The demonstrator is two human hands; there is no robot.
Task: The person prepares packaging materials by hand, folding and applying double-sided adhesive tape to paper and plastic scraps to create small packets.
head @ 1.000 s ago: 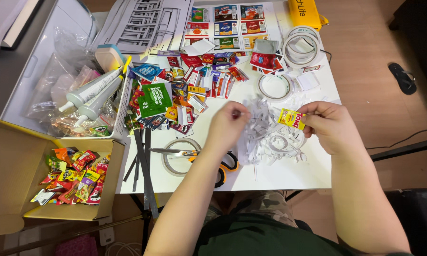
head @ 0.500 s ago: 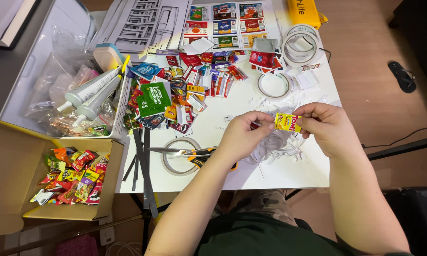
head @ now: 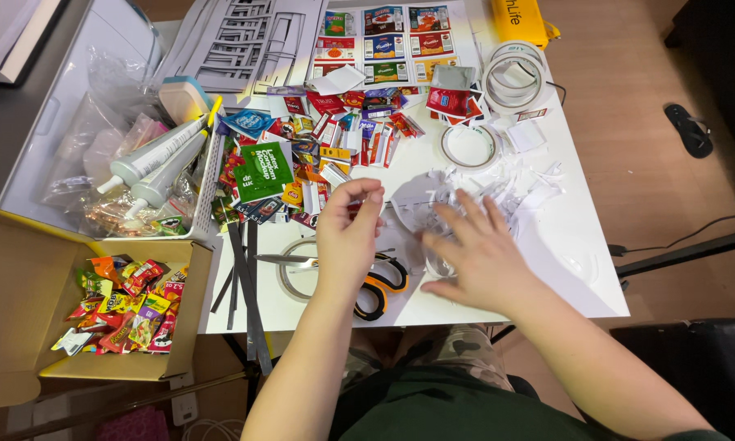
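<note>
I see the yellow packet has left my right hand, now spread flat on scraps; left hand pinches something small, unclear what.

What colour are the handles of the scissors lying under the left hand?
Orange with black trim; the scissors show best in the head view, partly covered by the left hand.

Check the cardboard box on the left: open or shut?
Open. The cardboard box has its flaps folded out, and the small wrapped packets inside are in plain view.
</note>
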